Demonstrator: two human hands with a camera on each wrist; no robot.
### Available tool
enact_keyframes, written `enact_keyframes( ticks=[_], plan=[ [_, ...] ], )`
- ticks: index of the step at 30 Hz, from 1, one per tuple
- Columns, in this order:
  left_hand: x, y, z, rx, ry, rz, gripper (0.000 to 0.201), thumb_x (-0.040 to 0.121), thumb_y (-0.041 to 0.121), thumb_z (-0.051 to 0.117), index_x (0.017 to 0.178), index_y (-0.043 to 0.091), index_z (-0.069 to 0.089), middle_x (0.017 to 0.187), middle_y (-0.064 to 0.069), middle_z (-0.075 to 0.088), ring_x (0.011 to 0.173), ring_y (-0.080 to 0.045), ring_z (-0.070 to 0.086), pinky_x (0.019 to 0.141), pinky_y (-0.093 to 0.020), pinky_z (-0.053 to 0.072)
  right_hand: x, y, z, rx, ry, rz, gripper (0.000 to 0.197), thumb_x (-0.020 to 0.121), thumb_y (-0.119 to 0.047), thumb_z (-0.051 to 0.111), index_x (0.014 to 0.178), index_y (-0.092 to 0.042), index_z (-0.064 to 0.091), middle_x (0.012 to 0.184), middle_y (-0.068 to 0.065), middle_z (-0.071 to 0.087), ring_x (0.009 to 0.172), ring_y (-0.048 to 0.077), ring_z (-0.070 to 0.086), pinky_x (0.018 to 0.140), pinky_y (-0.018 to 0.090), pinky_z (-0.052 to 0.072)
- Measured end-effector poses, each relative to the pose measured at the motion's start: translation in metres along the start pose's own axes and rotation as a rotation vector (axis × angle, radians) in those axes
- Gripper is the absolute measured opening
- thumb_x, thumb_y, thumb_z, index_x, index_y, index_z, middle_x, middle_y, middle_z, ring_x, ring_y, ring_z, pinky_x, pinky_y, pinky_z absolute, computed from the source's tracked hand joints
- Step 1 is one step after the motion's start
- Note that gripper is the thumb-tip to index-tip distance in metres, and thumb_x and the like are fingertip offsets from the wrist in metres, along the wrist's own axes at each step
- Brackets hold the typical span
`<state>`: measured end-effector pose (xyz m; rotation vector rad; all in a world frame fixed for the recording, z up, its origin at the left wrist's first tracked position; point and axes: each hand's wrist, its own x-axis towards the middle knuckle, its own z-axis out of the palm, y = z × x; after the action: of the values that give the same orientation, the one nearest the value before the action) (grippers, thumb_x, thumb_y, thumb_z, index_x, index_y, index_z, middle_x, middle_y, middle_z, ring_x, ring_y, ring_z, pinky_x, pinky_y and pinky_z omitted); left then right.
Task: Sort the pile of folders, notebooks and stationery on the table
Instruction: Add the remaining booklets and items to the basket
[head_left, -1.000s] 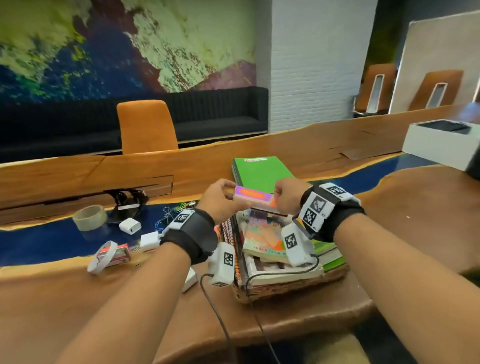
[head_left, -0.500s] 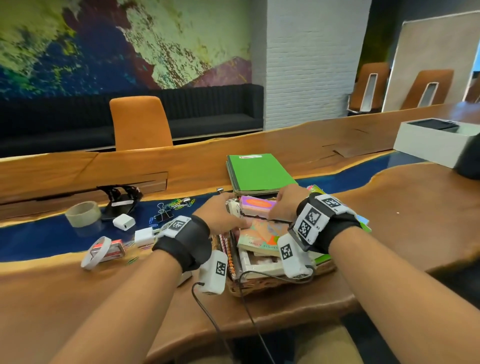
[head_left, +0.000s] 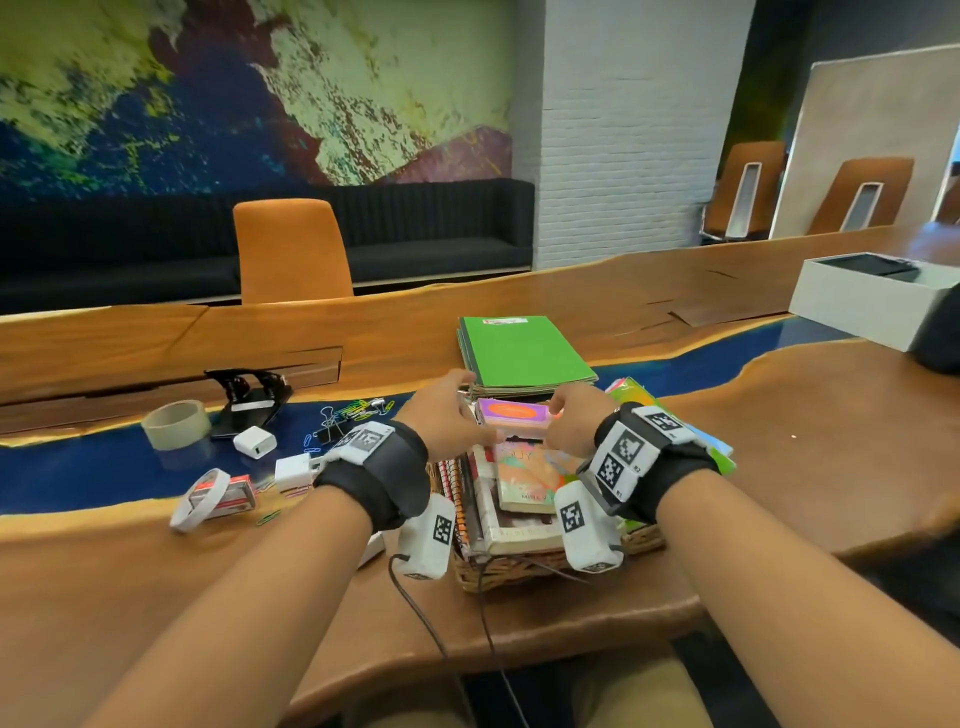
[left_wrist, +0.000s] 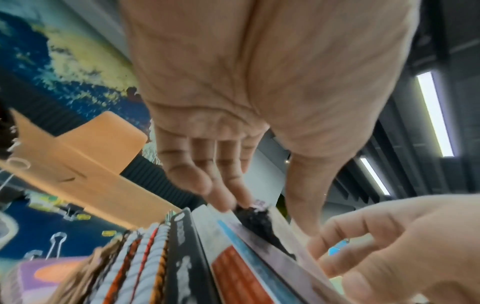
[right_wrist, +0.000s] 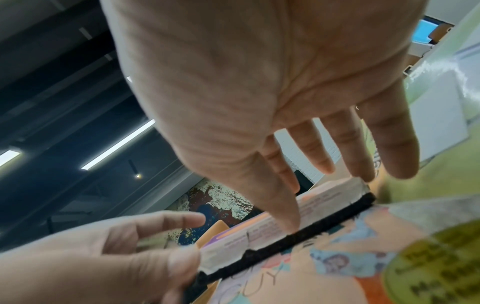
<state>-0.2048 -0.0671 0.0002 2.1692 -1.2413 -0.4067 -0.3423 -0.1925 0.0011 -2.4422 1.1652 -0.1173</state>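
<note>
**Small purple pack sitting on the book stack in the basket, both hands at its ends**

The small purple-and-orange pack (head_left: 513, 414) lies flat on top of the books stacked in the wicker basket (head_left: 545, 564), which sits right at the near edge of the wooden table (head_left: 779, 441). Under it there's a paperback with an illustrated cover (head_left: 530, 475), more books below that, and a row of spiral notebooks (head_left: 451, 486) standing on edge along the basket's left side. The basket looks pretty full.

Just behind the basket is a stack of green folders (head_left: 519, 353), and another greenish folder (head_left: 670, 415) pokes out on the right under the wrist. To the left, on the blue strip of the table, are loose bits: binder clips and paper clips (head_left: 348, 413), two white adapters (head_left: 254, 441), a tape roll (head_left: 176, 423) and a black hole punch (head_left: 249, 395). Bare wood lies right of the basket, up to the white box (head_left: 872, 299) at the far right.

The left hand (head_left: 441, 413) sits at the pack's left end, fingers loosely spread and only a little bent, thumb tip against the end. The right hand (head_left: 574, 415) mirrors it on the right end, fingers straight-ish and fanned, thumb touching the front edge. Neither hand really wraps around it.
</note>
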Motion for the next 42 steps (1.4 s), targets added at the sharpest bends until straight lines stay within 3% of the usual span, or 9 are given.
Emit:
enact_keyframes(
  ticks=[3, 7, 12, 17, 24, 30, 36, 39, 42],
  plan=[
    [0.013, 0.003, -0.002, 0.137, -0.011, 0.021, 0.078, 0.078, 0.037, 0.081, 0.145, 0.023, 0.043, 0.125, 0.003, 0.059, 0.105, -0.017, 0.057, 0.086, -0.029, 0.046, 0.004, 0.001, 0.000, -0.012, 0.016, 0.001, 0.022, 0.087, -0.016, 0.059, 0.107, -0.009, 0.064, 0.108, 0.013, 0.067, 0.089, 0.025, 0.061, 0.088, 0.038, 0.054],
    [0.023, 0.003, -0.001, 0.171, -0.038, 0.042, 0.054, 0.078, 0.027, 0.081, 0.128, 0.022, 0.062, 0.121, 0.004, 0.065, 0.098, -0.015, 0.058, 0.083, -0.027, 0.045, 0.007, 0.006, -0.002, -0.032, 0.000, 0.011, 0.028, 0.082, -0.018, 0.068, 0.108, -0.017, 0.057, 0.106, 0.005, 0.063, 0.092, 0.024, 0.061, 0.085, 0.035, 0.055],
    [0.027, 0.002, -0.006, 0.105, -0.052, 0.088, 0.057, 0.084, 0.024, 0.076, 0.138, 0.025, 0.056, 0.127, 0.007, 0.064, 0.107, -0.013, 0.058, 0.097, -0.032, 0.047, 0.003, 0.010, -0.008, -0.067, -0.023, -0.007, 0.055, 0.066, -0.029, 0.083, 0.111, -0.022, 0.051, 0.099, 0.000, 0.061, 0.085, 0.020, 0.061, 0.074, 0.032, 0.056],
    [0.021, 0.010, 0.006, 0.187, -0.129, 0.092, 0.080, 0.080, 0.041, 0.077, 0.149, 0.026, 0.040, 0.145, 0.005, 0.050, 0.130, -0.017, 0.049, 0.108, -0.034, 0.039, -0.005, 0.015, -0.013, -0.201, 0.124, 0.059, 0.047, 0.067, -0.054, 0.069, 0.100, -0.024, 0.054, 0.094, 0.000, 0.062, 0.081, 0.023, 0.059, 0.070, 0.032, 0.051],
    [0.009, 0.017, 0.010, 0.434, -0.452, 0.063, 0.109, 0.070, 0.058, 0.078, 0.156, 0.032, 0.016, 0.164, 0.011, 0.000, 0.150, -0.019, 0.008, 0.121, -0.041, 0.013, -0.012, 0.021, -0.010, -0.408, 0.101, 0.190, 0.039, 0.074, -0.053, 0.069, 0.093, -0.022, 0.054, 0.091, 0.001, 0.059, 0.082, 0.025, 0.058, 0.068, 0.034, 0.048],
    [0.010, 0.012, 0.012, 0.522, -0.440, 0.062, 0.119, 0.067, 0.069, 0.074, 0.157, 0.029, 0.007, 0.163, 0.015, -0.005, 0.151, -0.018, 0.004, 0.121, -0.041, 0.011, -0.011, 0.016, -0.011, -0.462, 0.096, 0.193, 0.036, 0.076, -0.054, 0.067, 0.085, -0.023, 0.051, 0.085, -0.001, 0.055, 0.077, 0.021, 0.054, 0.066, 0.035, 0.042],
    [0.004, 0.007, 0.020, 0.549, -0.319, 0.116, 0.111, 0.067, 0.082, 0.057, 0.156, 0.027, 0.020, 0.163, 0.009, 0.009, 0.149, -0.019, 0.012, 0.119, -0.045, 0.015, -0.027, 0.011, -0.023, -0.465, 0.077, 0.171, 0.061, 0.068, -0.074, 0.069, 0.082, -0.019, 0.046, 0.086, -0.004, 0.057, 0.077, 0.021, 0.056, 0.067, 0.033, 0.043],
    [0.012, -0.007, 0.009, 0.193, -0.082, 0.106, 0.071, 0.083, 0.072, 0.050, 0.133, 0.022, 0.057, 0.139, 0.003, 0.050, 0.132, -0.018, 0.043, 0.107, -0.036, 0.036, -0.030, -0.009, -0.030, -0.381, 0.194, 0.089, 0.049, 0.077, -0.067, 0.065, 0.076, -0.018, 0.055, 0.073, -0.003, 0.059, 0.067, 0.018, 0.056, 0.062, 0.029, 0.043],
    [0.023, -0.037, -0.009, -0.006, 0.169, 0.015, 0.027, 0.097, 0.043, 0.054, 0.107, 0.022, 0.067, 0.112, 0.001, 0.065, 0.107, -0.019, 0.059, 0.085, -0.028, 0.043, -0.016, -0.046, -0.035, -0.227, 0.241, -0.080, 0.040, 0.082, -0.057, 0.063, 0.089, -0.018, 0.063, 0.077, -0.001, 0.061, 0.068, 0.019, 0.057, 0.059, 0.026, 0.042]
  ],
)
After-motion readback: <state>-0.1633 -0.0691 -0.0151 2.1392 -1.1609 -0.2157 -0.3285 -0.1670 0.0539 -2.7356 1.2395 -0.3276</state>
